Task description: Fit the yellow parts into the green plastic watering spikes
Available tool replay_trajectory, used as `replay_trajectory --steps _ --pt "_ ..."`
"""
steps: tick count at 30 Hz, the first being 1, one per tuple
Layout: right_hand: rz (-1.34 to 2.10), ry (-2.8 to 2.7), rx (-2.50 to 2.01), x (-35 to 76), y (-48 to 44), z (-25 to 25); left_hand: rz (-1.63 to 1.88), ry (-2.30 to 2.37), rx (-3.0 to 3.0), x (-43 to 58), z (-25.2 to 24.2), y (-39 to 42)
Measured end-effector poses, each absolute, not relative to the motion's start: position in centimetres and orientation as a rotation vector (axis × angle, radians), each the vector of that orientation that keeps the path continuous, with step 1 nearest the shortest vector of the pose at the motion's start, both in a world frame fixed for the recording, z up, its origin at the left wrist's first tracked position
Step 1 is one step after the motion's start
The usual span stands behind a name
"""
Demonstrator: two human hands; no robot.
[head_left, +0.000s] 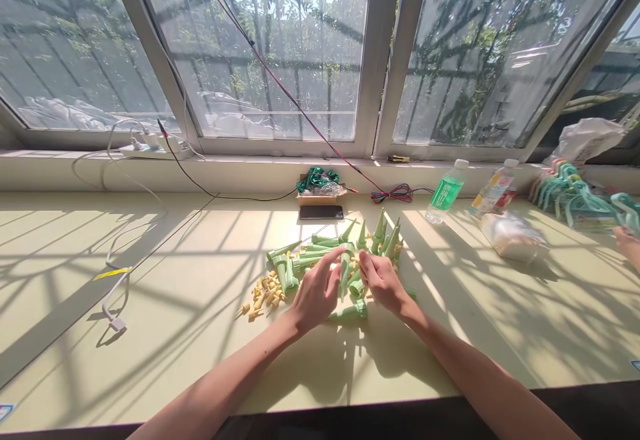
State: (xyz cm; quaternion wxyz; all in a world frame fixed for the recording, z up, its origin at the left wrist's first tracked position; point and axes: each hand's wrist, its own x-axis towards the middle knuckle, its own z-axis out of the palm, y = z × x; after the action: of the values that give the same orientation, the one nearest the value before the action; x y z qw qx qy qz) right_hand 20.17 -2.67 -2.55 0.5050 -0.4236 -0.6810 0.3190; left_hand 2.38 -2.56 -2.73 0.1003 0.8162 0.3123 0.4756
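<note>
My left hand [316,291] is closed around a green plastic cone [345,272], its wide end up and its narrow tip pointing down. Just right of it, my right hand [383,281] is pinched closed; whatever its fingertips hold is too small and hidden to make out. More green cones [313,253] lie and stand in a pile behind and around both hands. Small yellow pegs [269,290] are heaped to the left of my left hand, with a few scattered among the cones. One green cone [353,311] lies on the table in front of the pile.
Behind the pile are a phone [321,213] and a small box [321,197] with green material. Two bottles, one with a green label [447,192], stand right of centre near a plastic-wrapped pack [514,235]. Another person's hand [629,247] is near hangers [575,193]. A cable [116,320] lies left.
</note>
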Motion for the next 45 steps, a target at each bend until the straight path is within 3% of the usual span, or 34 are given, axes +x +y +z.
replay_trajectory --steps 17,45 --pt "0.443 -1.718 -1.063 20.4 -2.5 -2.2 1.448 0.996 2.469 2.3 -1.9 -1.8" --pt "0.385 -1.863 -0.857 20.0 -3.2 -1.9 1.297 0.953 2.549 2.6 -2.5 -1.9"
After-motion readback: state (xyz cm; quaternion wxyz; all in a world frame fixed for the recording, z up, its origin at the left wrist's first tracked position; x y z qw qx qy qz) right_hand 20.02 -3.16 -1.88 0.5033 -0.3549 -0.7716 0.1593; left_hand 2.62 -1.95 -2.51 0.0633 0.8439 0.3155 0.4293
